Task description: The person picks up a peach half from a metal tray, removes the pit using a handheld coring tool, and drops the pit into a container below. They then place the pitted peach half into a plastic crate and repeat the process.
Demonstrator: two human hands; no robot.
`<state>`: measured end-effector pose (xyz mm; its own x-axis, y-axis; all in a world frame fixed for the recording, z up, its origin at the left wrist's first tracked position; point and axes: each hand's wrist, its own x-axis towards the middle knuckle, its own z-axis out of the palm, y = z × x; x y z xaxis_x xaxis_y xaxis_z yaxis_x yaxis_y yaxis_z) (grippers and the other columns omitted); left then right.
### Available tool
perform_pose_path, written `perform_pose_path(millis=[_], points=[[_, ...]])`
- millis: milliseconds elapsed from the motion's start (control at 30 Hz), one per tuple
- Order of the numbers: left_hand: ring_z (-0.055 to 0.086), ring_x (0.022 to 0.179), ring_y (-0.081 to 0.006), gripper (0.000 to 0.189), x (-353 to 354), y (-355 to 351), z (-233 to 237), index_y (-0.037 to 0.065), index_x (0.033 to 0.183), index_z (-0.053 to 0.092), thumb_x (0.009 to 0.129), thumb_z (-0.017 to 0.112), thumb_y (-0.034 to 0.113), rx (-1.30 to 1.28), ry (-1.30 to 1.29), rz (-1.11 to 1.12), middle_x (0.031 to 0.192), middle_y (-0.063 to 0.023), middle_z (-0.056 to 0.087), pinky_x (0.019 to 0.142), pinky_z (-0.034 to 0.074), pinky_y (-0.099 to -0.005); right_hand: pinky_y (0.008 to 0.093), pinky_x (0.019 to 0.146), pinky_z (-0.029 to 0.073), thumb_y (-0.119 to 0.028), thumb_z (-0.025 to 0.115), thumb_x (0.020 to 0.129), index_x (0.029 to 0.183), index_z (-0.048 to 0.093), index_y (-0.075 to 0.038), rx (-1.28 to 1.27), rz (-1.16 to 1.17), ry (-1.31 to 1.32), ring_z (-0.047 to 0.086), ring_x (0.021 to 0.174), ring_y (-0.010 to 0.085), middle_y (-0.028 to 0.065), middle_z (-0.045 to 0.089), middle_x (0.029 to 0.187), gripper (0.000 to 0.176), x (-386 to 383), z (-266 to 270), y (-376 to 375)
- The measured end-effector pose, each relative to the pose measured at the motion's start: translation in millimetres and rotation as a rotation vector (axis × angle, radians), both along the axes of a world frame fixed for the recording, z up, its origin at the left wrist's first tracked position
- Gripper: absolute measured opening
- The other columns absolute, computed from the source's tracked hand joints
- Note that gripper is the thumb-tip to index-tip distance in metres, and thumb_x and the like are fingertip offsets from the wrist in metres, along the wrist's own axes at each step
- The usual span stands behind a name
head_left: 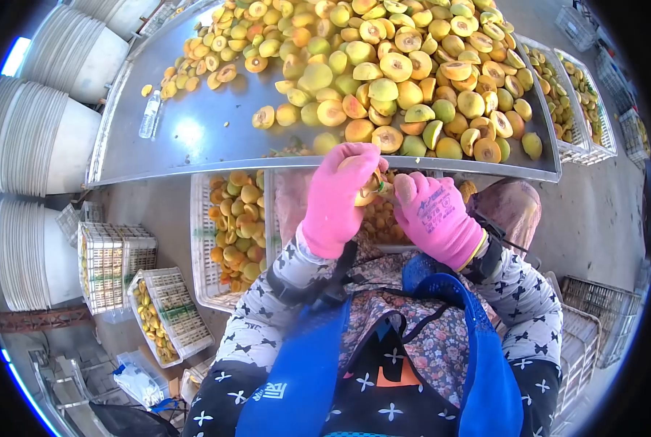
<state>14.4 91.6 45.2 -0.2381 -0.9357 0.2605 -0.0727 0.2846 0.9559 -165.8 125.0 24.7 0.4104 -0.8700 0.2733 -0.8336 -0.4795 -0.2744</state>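
Apricot was pinched in left hand grip below bench near edge; right hand fingertips closed on it too, seemingly for steadiness.

**Around the surface**

On the surface, a fruit pile covers the far right part, and a bottle lies by its left edge. Trays sit beyond its right end, stacked basins beyond its left. A crate stands under it. At its near edge, the left hand and right hand meet on a held fruit.
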Motion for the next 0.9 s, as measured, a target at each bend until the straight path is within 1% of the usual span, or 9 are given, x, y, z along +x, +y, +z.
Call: perform_pose_path(millis=[67,167,267,467,667,700,767,800,900], points=[[0.063,0.091,-0.0169,0.029,-8.6,2.3,-7.2,0.001,0.118,0.056,0.096,0.064,0.019,0.53,0.491,0.022,0.097,-0.0082,0.064,0.077,0.052,-0.0277,0.0443,0.063,0.048,-0.019,0.071,0.08,0.103,0.05,-0.007,0.087,0.025,-0.083,0.063,0.071,0.0348,0.0116,0.06,0.084,0.033,3.4,1.8,5.5],[0.063,0.084,-0.0163,0.023,-16.0,6.3,2.5,0.003,0.112,0.06,0.094,0.065,0.017,0.621,0.522,0.14,0.098,-0.0085,0.067,0.075,0.052,-0.0291,0.0441,0.06,0.049,-0.02,0.071,0.079,0.101,0.049,-0.007,0.227,-0.004,-0.35,0.062,0.07,0.0352,0.0115,0.059,0.083,0.033,14.8,-21.6,13.7],[0.064,0.084,-0.0156,0.024,-17.4,5.9,-8.1,0.003,0.112,0.06,0.094,0.066,0.017,0.629,0.545,0.192,0.097,-0.0084,0.067,0.077,0.052,-0.0282,0.042,0.064,0.048,-0.025,0.067,0.081,0.097,0.049,-0.009,0.21,-0.06,-0.149,0.064,0.07,0.0293,0.0097,0.06,0.082,0.029,19.9,-21.4,13.7],[0.063,0.084,-0.015,0.023,-12.4,2.1,1.3,0.003,0.111,0.061,0.093,0.066,0.016,0.634,0.461,0.075,0.095,-0.008,0.067,0.076,0.052,-0.0283,0.0417,0.065,0.047,-0.026,0.067,0.079,0.097,0.051,-0.01,-0.119,0.011,0.092,0.063,0.071,0.0276,0.009,0.06,0.083,0.029,-4.9,-11.4,-3.2],[0.064,0.08,-0.0159,0.025,-14.6,4.5,-5.4,0.002,0.111,0.06,0.093,0.067,0.017,0.658,0.435,0.156,0.094,-0.009,0.067,0.074,0.053,-0.0287,0.0472,0.063,0.05,-0.021,0.067,0.083,0.099,0.049,-0.005,0.289,0.01,-0.333,0.065,0.073,0.0362,0.0156,0.062,0.086,0.03,16.1,-24.2,15.7],[0.064,0.079,-0.0154,0.025,-15.4,4.7,-5.4,0.002,0.111,0.059,0.093,0.068,0.017,0.653,0.475,0.167,0.093,-0.0084,0.067,0.073,0.052,-0.0279,0.0493,0.064,0.051,-0.019,0.067,0.083,0.1,0.047,-0.003,0.318,-0.007,-0.406,0.065,0.075,0.0398,0.019,0.062,0.087,0.03,21.6,-22.3,19.5],[0.062,0.079,-0.0144,0.027,-16.3,4.7,-4.9,0.001,0.112,0.058,0.093,0.069,0.016,0.639,0.553,0.192,0.092,-0.0072,0.066,0.072,0.052,-0.0262,0.0483,0.063,0.051,-0.02,0.067,0.083,0.1,0.048,-0.004,0.311,-0.028,-0.445,0.065,0.075,0.0379,0.0175,0.062,0.086,0.03,29.3,-23.6,20.8],[0.062,0.079,-0.0143,0.027,-15.9,4.4,-6.4,0.001,0.112,0.058,0.092,0.069,0.016,0.638,0.539,0.195,0.092,-0.0071,0.066,0.072,0.052,-0.0262,0.0478,0.062,0.051,-0.021,0.067,0.083,0.101,0.048,-0.004,0.301,-0.042,-0.462,0.066,0.074,0.037,0.0167,0.062,0.085,0.03,30.7,-23.9,19.7],[0.063,0.079,-0.0145,0.026,-12.4,5.1,-14.6,0.001,0.111,0.059,0.092,0.069,0.017,0.65,0.486,0.186,0.092,-0.0075,0.066,0.072,0.052,-0.0265,0.0463,0.06,0.05,-0.024,0.067,0.083,0.1,0.049,-0.006,0.176,0.022,-0.151,0.066,0.072,0.0341,0.0144,0.062,0.084,0.03,12.7,-29.0,10.5]])
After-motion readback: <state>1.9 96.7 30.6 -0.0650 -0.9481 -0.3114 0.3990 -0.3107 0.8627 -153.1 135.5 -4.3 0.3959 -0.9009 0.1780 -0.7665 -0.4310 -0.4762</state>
